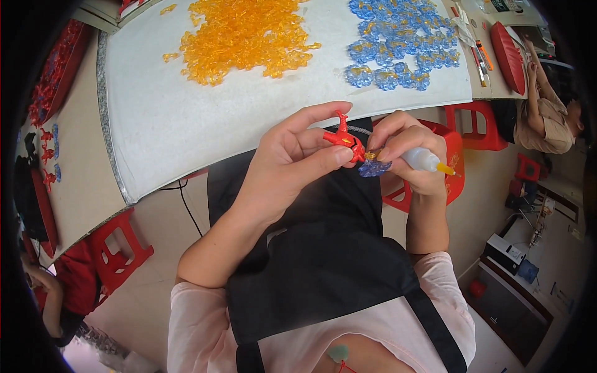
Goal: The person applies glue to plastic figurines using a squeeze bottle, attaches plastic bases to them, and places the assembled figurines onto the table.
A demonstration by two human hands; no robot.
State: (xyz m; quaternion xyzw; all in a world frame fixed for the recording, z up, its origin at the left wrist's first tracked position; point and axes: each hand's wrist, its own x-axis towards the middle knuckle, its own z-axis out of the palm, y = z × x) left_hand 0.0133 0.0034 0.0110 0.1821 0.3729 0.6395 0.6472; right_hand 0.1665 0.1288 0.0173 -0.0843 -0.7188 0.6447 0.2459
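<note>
Nearest the camera, below the grip: green pendant (338, 354) on a red cord (346, 367), over a pale pink shirt (205, 323), then a black apron (317, 261). Higher up, both hands closed on things. Clamped between thumb and fingers of the left hand (289, 155): a red figure (343, 138). Looks glossy and hard, bright red but for a small yellow mark and a dark patch; has a thin stalk rising to a flared end, a blunt projection toward the left and a rounded part toward the right. Pinched in the fingertips of the right hand (418, 140), just beside the figure: a blue piece (375, 168), deep-toned, translucent and bumpy, with an amber bit (373, 155) along its top. Too close to tell whether touching. Tucked in the same hand, right of the pinch: a white bottle (420, 159), lying slantwise, yellow tip (445, 168) outward. Beyond the grip, on a white sheet (168, 124): to the left, a loose heap of clear amber pieces (239, 40); to the right, blue pieces (404, 37) in close rows, paler than the held one, dotted with amber. Behind the right hand, a red stool (453, 193).
</note>
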